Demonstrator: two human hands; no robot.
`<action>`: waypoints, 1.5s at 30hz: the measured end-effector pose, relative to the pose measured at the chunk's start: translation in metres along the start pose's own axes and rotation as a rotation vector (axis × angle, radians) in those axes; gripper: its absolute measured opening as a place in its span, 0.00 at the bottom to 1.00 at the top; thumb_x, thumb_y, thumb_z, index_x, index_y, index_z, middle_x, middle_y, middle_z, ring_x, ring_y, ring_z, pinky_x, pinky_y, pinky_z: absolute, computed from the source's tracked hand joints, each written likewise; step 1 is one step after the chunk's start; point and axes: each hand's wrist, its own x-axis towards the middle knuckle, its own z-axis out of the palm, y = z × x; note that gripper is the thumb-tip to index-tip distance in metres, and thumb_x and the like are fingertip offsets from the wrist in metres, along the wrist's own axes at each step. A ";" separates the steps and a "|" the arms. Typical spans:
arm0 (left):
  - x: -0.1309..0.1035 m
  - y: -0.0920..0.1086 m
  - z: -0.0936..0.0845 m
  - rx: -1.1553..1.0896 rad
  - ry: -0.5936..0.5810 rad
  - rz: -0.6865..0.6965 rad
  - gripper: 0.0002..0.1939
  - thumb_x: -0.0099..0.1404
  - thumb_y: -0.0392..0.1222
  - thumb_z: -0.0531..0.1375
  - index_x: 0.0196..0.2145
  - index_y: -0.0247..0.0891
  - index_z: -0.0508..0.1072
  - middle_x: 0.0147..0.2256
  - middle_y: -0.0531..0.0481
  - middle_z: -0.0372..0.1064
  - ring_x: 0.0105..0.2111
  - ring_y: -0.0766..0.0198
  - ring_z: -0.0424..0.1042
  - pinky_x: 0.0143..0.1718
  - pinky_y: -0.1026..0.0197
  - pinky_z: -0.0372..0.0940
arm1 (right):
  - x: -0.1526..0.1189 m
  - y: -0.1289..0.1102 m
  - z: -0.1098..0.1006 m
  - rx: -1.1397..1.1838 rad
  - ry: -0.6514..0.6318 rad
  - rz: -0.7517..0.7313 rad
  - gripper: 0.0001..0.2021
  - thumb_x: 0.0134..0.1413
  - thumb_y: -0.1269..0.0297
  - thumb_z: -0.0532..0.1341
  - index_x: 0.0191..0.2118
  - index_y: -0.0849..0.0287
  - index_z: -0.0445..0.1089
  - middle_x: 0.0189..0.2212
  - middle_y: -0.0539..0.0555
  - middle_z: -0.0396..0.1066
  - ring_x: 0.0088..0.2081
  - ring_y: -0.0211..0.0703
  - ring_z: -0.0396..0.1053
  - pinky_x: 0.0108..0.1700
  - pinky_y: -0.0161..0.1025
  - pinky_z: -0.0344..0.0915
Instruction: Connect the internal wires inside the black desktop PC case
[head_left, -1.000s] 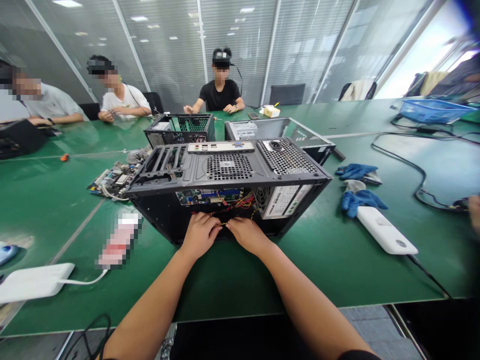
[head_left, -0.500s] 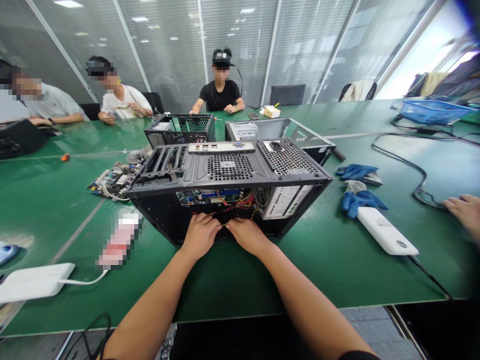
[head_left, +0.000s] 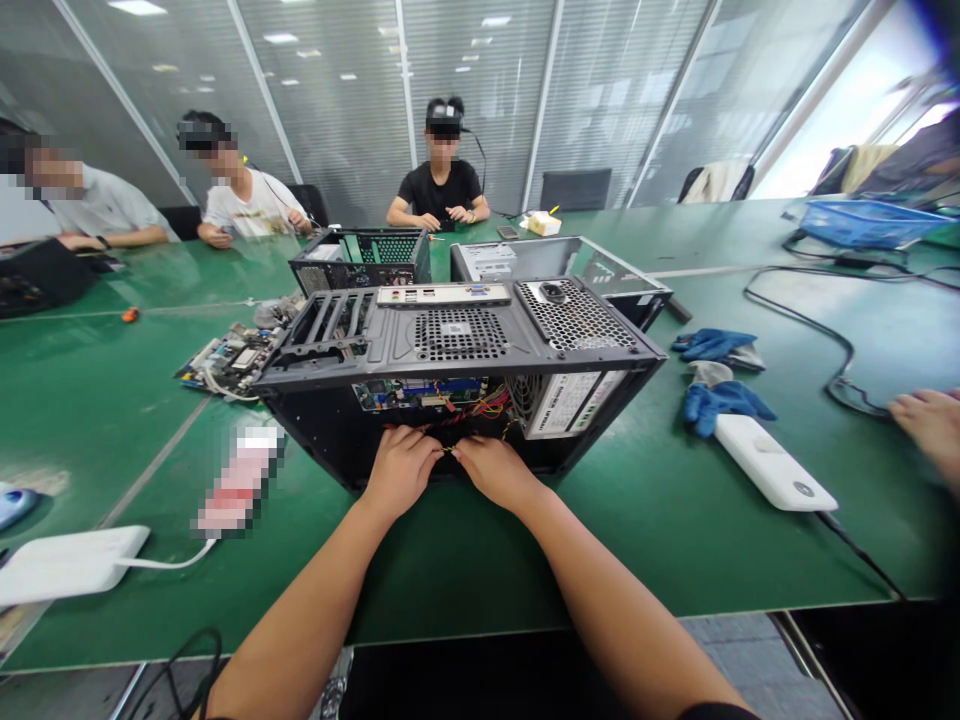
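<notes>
A black computer case (head_left: 465,340) lies on the green table with its rear panel facing up and its near side open. Inside it show a circuit board (head_left: 397,394), red and yellow wires (head_left: 491,403) and a power supply (head_left: 574,405) with a white label. At the opening, my left hand (head_left: 401,465) pinches a thin yellow-and-black cable. My right hand (head_left: 495,470) is closed on the same cable just beside it, the fingertips of both hands nearly meeting. Parts of the fingers are hidden against the dark interior.
Two more cases (head_left: 360,262) (head_left: 555,262) stand behind. Loose circuit boards (head_left: 232,360) lie left, a white power bank (head_left: 75,565) nearer. Blue gloves (head_left: 724,400) and a white device (head_left: 772,462) are right. Another person's hand (head_left: 930,425) rests at the right edge; people sit opposite.
My hands hold almost the same position. Across the table, the person in black has brought both hands together, and the person in white has shifted slightly.
</notes>
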 end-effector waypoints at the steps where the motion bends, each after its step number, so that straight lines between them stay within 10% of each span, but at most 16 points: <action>1: 0.000 0.000 0.000 0.007 -0.007 0.000 0.08 0.71 0.41 0.55 0.37 0.41 0.74 0.34 0.48 0.74 0.39 0.56 0.67 0.42 0.53 0.58 | 0.000 0.000 0.000 -0.002 0.005 -0.001 0.13 0.70 0.65 0.49 0.41 0.59 0.71 0.38 0.56 0.75 0.41 0.42 0.72 0.40 0.35 0.61; 45: 0.000 -0.001 0.002 0.027 -0.007 0.018 0.07 0.69 0.42 0.58 0.34 0.41 0.74 0.31 0.51 0.74 0.39 0.56 0.68 0.41 0.54 0.57 | 0.000 -0.002 -0.003 -0.011 -0.051 0.042 0.14 0.70 0.64 0.48 0.42 0.59 0.71 0.40 0.57 0.76 0.42 0.44 0.73 0.40 0.35 0.61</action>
